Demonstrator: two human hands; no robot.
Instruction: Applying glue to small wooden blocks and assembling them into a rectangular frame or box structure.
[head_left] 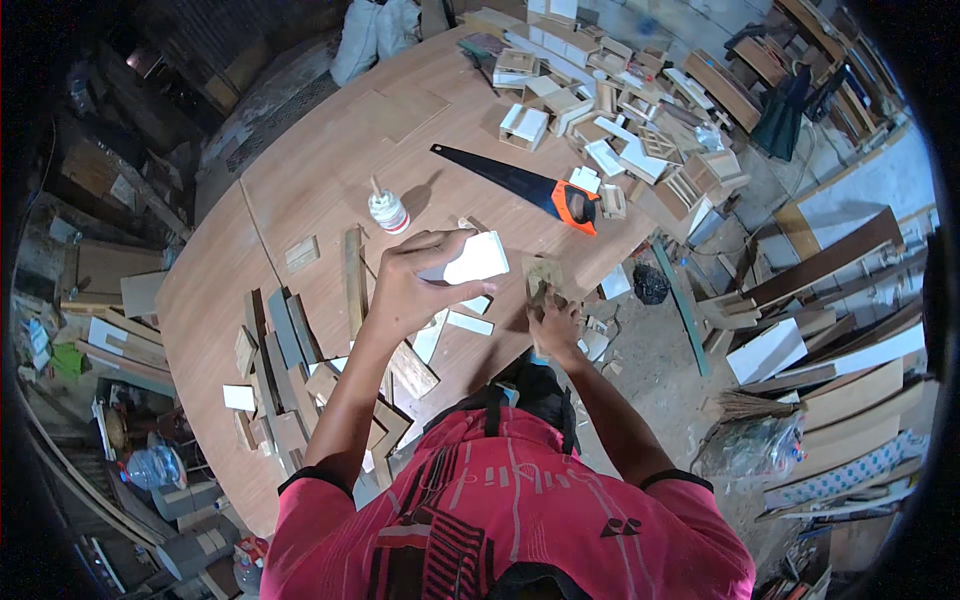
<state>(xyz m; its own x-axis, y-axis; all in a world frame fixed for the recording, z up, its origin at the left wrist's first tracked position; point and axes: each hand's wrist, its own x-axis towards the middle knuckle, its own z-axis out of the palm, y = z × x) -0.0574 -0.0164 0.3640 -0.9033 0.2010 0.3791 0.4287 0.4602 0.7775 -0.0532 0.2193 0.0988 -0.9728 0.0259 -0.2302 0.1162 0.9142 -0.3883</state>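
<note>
In my left hand (412,283) is a small white box-like piece (478,258), gripped between thumb and fingers above the table. My right hand (556,322) is at the table's near edge, with its fingers on a flat tan piece (544,272); its exact kind is unclear. A white tub (388,213) with a stick standing in it is just beyond my left hand. Farther off lies a handsaw (500,178) with an orange and black handle. White and bare wood offcuts (470,323) are spread below my left hand.
Several small wooden boxes (523,126) and scraps are heaped at the table's far right. Wood strips (287,325) cover its near left part. Boards (830,262) lean on the right, above a broom (752,404) on the floor. A plastic bottle (152,467) is at lower left.
</note>
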